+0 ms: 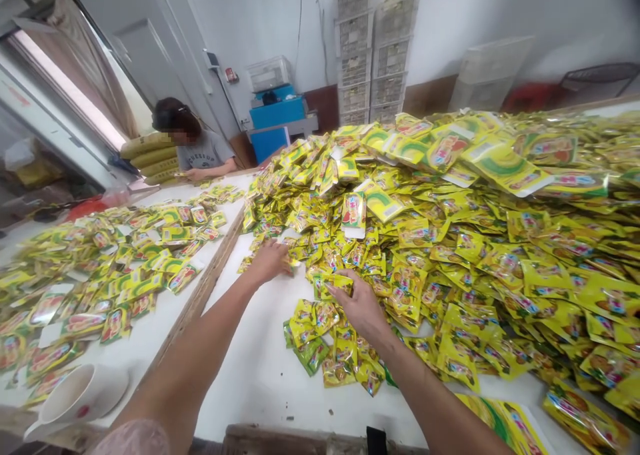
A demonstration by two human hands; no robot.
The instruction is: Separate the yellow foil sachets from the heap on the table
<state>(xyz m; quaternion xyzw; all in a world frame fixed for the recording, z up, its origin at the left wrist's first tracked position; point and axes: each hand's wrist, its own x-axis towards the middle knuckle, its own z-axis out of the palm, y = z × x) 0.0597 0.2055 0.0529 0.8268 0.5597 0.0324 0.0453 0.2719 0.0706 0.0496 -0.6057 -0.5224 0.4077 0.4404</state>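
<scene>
My left hand (269, 263) reaches over small yellow packets (247, 264) at the pile's left edge. Its fingers are blurred and partly hidden, so I cannot tell what they grip. My right hand (361, 303) is closed on a small yellow-and-green packet (325, 286), thumb and fingers at its right end. Just below lies a loose cluster of yellow sachets (343, 355), with a green sachet (311, 355) among them. Behind both hands rises a large heap of shiny yellow sachets (420, 235). A flat yellow carton (354, 212) with a white flap rests on its front slope.
A wooden strip (210, 275) divides the white table (250, 382). More yellow cartons (150, 268) are spread left of it, beside a white mug (83, 398) near the front edge. A person (197, 145) sits at the far left. Stacked white crates (355, 62) stand behind.
</scene>
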